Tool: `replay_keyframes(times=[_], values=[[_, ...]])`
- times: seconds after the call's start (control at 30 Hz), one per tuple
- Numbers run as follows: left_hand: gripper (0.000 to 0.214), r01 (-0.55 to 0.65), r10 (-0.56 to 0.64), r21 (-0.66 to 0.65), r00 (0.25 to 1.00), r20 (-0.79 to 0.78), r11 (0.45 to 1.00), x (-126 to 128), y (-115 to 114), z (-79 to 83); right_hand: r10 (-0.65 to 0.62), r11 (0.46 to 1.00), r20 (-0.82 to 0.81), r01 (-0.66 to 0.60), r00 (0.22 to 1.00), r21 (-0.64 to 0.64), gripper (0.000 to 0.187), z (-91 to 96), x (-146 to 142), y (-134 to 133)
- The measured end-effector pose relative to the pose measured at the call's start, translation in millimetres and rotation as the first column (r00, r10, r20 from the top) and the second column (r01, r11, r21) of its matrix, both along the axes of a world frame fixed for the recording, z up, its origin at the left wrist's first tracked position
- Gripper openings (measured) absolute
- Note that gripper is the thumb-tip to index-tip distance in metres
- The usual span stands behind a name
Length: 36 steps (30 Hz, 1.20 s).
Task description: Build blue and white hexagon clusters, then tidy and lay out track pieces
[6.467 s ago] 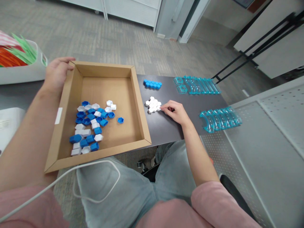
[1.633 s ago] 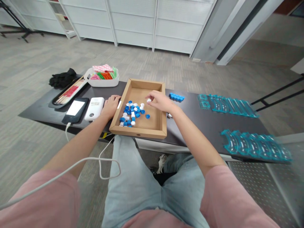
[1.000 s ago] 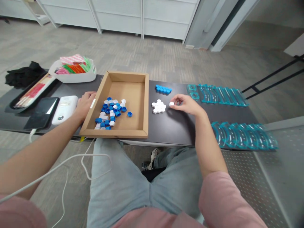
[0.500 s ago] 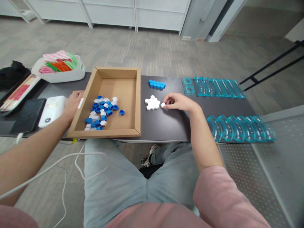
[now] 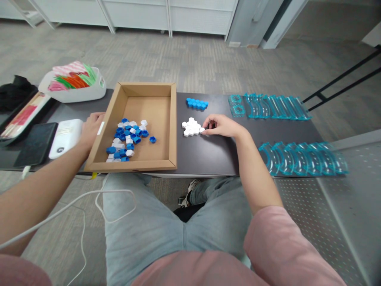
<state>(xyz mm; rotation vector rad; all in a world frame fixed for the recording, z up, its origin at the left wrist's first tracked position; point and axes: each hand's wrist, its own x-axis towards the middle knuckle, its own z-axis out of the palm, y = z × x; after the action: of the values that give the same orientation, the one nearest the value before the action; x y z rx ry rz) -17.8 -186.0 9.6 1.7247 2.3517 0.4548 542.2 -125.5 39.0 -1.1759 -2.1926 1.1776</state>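
Observation:
My right hand [image 5: 219, 126] is closed in a pinch on a small white hexagonal block [image 5: 202, 130]. That block touches the right edge of a flat cluster of white hexagonal blocks [image 5: 191, 127] on the dark table. Beyond the cluster lies a joined group of blue hexagonal blocks [image 5: 197, 104]. On the left, my left hand [image 5: 91, 129] lies against the outer left wall of a cardboard box [image 5: 173, 131]; its fingers look loosely stretched, with the tips partly hidden by the wall. Inside the box is a loose pile of blue and white blocks [image 5: 126, 139].
Clear teal plastic pieces stand in a back row [image 5: 275, 107] and a front row [image 5: 302, 159] at the right. Left of the box are a white device [image 5: 66, 139], a black tablet-like slab [image 5: 36, 145] and a white basket [image 5: 86, 94]. A white cable [image 5: 74, 201] crosses my left forearm.
My right hand has moved slightly left, bringing the pinched white block from just beside the white cluster into contact with its edge. My left hand has stayed by the box.

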Motion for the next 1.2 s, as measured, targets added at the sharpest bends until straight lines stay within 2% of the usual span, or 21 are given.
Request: replay_keyframes(times=[0.37,0.5,0.63,0.8,0.97,1.07,1.13,1.2], values=[[0.071,0.109,-0.123,-0.093,0.979,-0.163,0.99,2.8,-4.2,7.2,-0.008,1.0,0.017,0.008,1.0,-0.001,0.054,1.5,-1.2,1.1],[0.071,0.123,-0.133,-0.073,0.979,-0.152,0.99,-0.8,-4.6,4.0,-0.013,1.0,0.006,0.013,1.0,-0.002,0.056,1.2,-2.3,0.3],[0.072,0.089,-0.095,-0.052,0.988,-0.121,0.995,-3.1,-3.7,0.9,-0.024,1.0,-0.014,0.023,1.0,-0.015,0.058,2.2,-2.6,-1.0],[0.069,0.074,-0.079,-0.053,0.991,-0.106,0.996,1.1,-4.9,3.2,-0.041,0.999,-0.042,0.041,0.998,-0.012,0.062,5.4,-1.7,-0.8],[0.065,0.144,-0.156,-0.092,0.978,-0.142,0.985,9.1,-10.4,12.3,-0.102,0.986,-0.096,0.113,0.99,0.122,0.061,-1.0,0.3,2.8],[0.064,0.17,-0.185,-0.113,0.972,-0.144,0.979,14.0,-13.1,17.0,-0.174,0.946,-0.157,0.209,0.972,0.248,0.059,-4.7,-4.6,2.2],[0.062,0.183,-0.197,-0.108,0.97,-0.14,0.977,17.0,-14.6,18.9,-0.204,0.909,-0.21,0.265,0.956,0.323,0.057,-0.8,-17.1,-2.3],[0.06,0.192,-0.202,-0.083,0.971,-0.131,0.978,19.5,-15.9,19.6,-0.141,0.892,-0.224,0.222,0.964,0.395,0.05,10.0,-40.5,-10.0]])
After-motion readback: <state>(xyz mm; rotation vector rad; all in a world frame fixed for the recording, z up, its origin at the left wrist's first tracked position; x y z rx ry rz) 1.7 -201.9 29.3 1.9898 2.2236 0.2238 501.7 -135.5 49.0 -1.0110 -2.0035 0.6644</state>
